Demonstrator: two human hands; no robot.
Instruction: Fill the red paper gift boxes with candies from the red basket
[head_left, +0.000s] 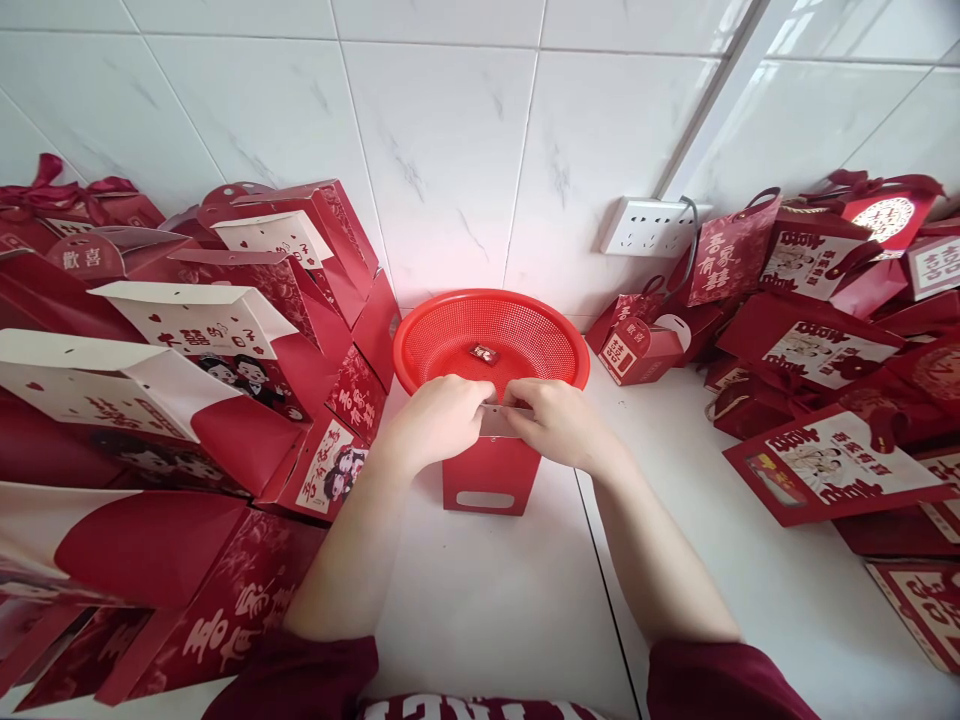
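A red gift box (491, 470) with an oval window stands upright on the white surface, in front of a red plastic colander. My left hand (442, 420) pinches the left side of the box's top edge. On the other side, my right hand (559, 420) grips the same top edge, its fingers bent inward. A strip of the box's pale top flap shows between the two hands. Inside the colander (416, 350) lies one small wrapped piece (484, 353), too small to name surely. My fingertips are partly hidden behind the hands.
Many red and white gift boxes (217, 325) crowd the left side. More red boxes and bags (817, 350) are piled at the right. A white power strip (649, 227) with a grey cable is on the tiled wall (442, 130) behind.
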